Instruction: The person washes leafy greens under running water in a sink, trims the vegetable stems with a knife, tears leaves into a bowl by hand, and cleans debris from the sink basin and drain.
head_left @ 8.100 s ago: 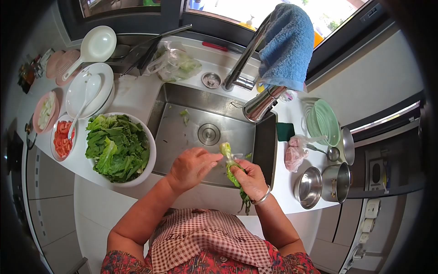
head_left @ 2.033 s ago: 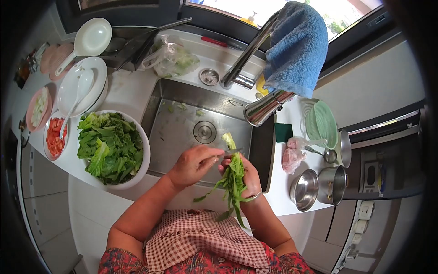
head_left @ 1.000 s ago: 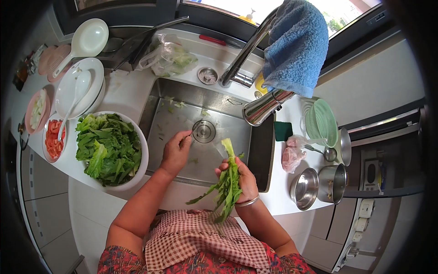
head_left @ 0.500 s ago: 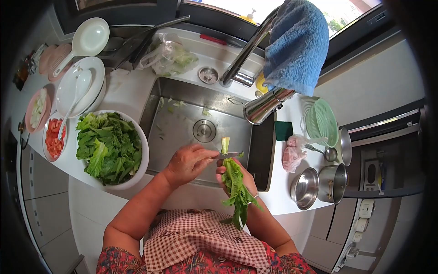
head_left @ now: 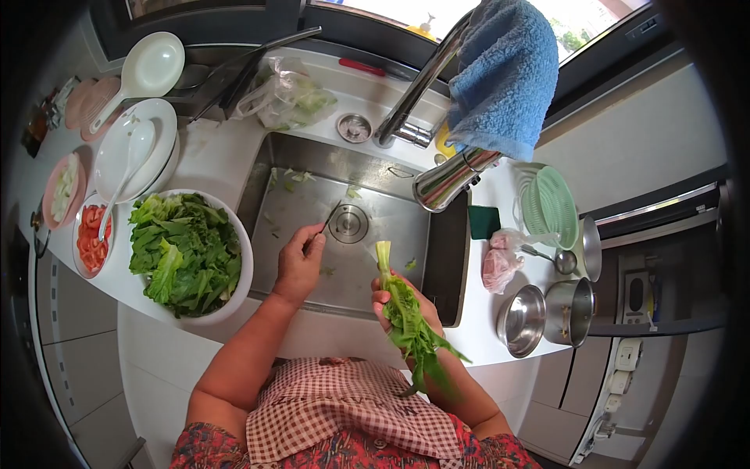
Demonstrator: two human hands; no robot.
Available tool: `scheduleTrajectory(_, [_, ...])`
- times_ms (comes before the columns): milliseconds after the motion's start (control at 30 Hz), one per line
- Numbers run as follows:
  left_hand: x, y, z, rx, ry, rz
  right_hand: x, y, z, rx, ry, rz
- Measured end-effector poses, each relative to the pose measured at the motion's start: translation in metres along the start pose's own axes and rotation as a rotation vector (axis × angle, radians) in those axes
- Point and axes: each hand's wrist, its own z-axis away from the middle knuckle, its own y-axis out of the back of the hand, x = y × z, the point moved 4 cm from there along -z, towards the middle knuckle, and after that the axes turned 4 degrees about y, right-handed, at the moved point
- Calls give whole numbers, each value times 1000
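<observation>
My left hand (head_left: 299,268) is closed around a small knife (head_left: 332,215), its thin blade pointing up and away over the sink (head_left: 305,211). A head of leafy lettuce (head_left: 405,311) is gripped in my right hand (head_left: 429,314). Its pale cut stem end points toward the window and its green leaves hang down over my wrist. The knife and the lettuce are apart. Small leaf scraps lie on the sink floor around the drain (head_left: 348,224). To the left, a white bowl (head_left: 245,262) is heaped with torn lettuce leaves (head_left: 186,254).
Tomato pieces (head_left: 92,244) fill a bowl at far left, near stacked white plates (head_left: 113,152). A tap (head_left: 445,184) draped with a blue towel (head_left: 504,86) overhangs the sink. Right of it are a green sponge (head_left: 483,223), bagged meat (head_left: 500,266) and metal pots (head_left: 522,322).
My left hand has moved left with the knife, away from the lettuce stem. The lettuce in my right hand has tilted slightly, and its stem end shows clear of the blade.
</observation>
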Motion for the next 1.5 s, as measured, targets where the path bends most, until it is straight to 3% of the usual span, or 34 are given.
scheduleTrajectory(100, [27,-2,14,-166,-106,-36,-4,8,-7,-57,40,54])
scheduleTrajectory(133, [37,0,19,-166,-105,-38,-6,7,-12,-194,30,63])
scheduleTrajectory(167, [52,-4,25,-296,-257,-97,-5,9,-12,-194,29,62])
scheduleTrajectory(200, [61,-10,31,-426,-409,-154,-4,8,-12,-2,99,185])
scheduleTrajectory(233, [62,-12,31,-425,-409,-154,-6,8,-10,191,168,308])
scheduleTrajectory(300, [68,-18,35,-474,-577,-239,-6,2,-10,176,165,352])
scheduleTrajectory(367, [64,-18,33,-443,-602,-283,-6,-3,-11,161,164,394])
scheduleTrajectory(467, [67,-16,31,-358,-670,-401,-8,3,-10,316,164,449])
scheduleTrajectory(600, [64,-12,20,-204,-743,-455,-8,13,-14,128,99,316])
scheduleTrajectory(633, [63,-12,18,-205,-741,-455,-8,14,-14,81,80,278])
scheduleTrajectory(700, [52,-3,8,1,-445,-296,-8,15,-12,51,60,209])
scheduleTrajectory(767, [40,0,4,-4,-377,-208,-7,22,-10,21,44,142])
scheduleTrajectory(800, [35,0,3,-7,-309,-120,-3,29,-11,-62,-32,-60])
scheduleTrajectory(833, [46,2,9,-8,-309,-118,0,29,-12,-146,-108,-263])
scheduleTrajectory(900, [71,-5,28,-422,-398,-144,1,29,-16,-179,-199,-348])
scheduleTrajectory(933, [74,-6,29,-421,-399,-145,4,26,-16,-211,-291,-434])
scheduleTrajectory(1000, [82,-13,37,-546,-612,-205,7,16,-12,-277,-251,-457])
scheduleTrajectory(1133, [79,-12,35,-521,-591,-219,8,14,-8,-374,-260,-570])
scheduleTrajectory(1300, [73,-6,24,-370,-671,-265,13,32,-11,-302,-384,-681])
scheduleTrajectory(1433, [69,-3,22,-361,-725,-403,12,15,-4,-325,-348,-669])
scheduleTrajectory(1500, [53,2,15,-157,-395,-256,11,25,-7,-314,-319,-567])
